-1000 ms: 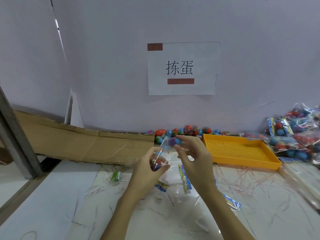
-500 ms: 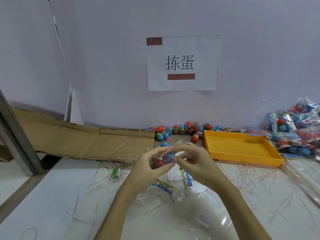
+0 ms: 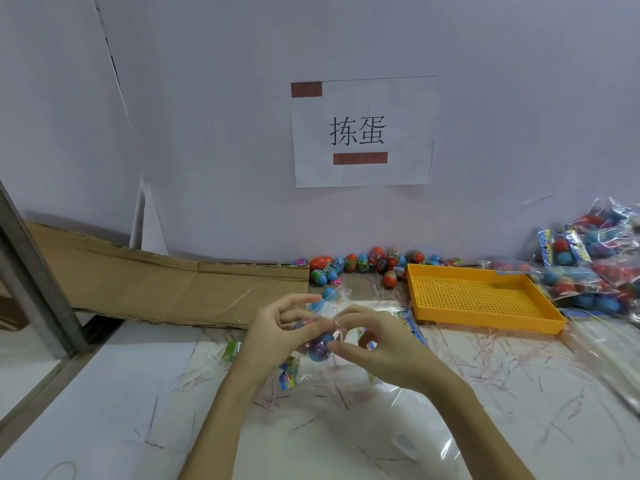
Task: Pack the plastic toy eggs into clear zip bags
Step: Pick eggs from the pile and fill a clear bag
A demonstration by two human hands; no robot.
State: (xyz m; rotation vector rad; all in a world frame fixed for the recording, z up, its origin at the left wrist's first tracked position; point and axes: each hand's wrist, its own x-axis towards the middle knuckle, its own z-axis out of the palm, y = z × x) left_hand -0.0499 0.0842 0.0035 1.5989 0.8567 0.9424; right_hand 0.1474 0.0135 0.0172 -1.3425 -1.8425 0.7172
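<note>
At the centre of the frame, a small clear zip bag [image 3: 327, 329] holding a blue and purple toy egg [image 3: 320, 346] is pinched between the left hand [image 3: 280, 336] and the right hand [image 3: 379, 348]. Loose eggs [image 3: 363, 263] are heaped against the wall above, left of an orange tray [image 3: 485, 320]; filled bags [image 3: 588, 268] are piled at the right edge.

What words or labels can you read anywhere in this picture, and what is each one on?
"拣蛋": black characters on the white paper sign stuck to the wall, between two brown bars that cover whatever else is there.
Printed wrappers on the loose toy eggs along the wall: too small and blurred to read.
Blue printed header cards on the packed bags at the right: unreadable.
Printed cards on the table by the hands: unreadable.
</note>
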